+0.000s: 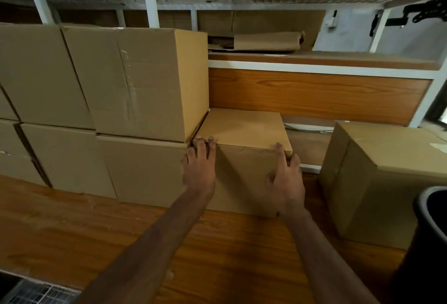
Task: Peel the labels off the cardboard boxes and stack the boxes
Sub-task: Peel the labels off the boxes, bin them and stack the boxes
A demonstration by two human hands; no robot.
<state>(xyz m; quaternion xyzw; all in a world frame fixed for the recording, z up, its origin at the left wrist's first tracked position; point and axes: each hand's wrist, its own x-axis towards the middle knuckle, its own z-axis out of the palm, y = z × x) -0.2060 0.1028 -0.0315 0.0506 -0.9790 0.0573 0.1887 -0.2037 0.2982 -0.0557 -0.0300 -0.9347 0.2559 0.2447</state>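
A person's two hands press flat against the near face of a small cardboard box [244,158] that sits on a wooden counter [72,226], toward its back edge. The left hand [198,170] lies with straight fingers at the box's upper left corner; the right hand [286,180] rests open near the upper right corner, its fingers reaching round the side. Neither hand grips.

The small box stands just beside a two-high stack of larger boxes [135,110] filling the counter's back left, and looks nearly set in place. None of these boxes shows a label. One more box [387,178] stands apart near the right edge, with a pale scrap, perhaps label or tape, on top, so some work probably remains.
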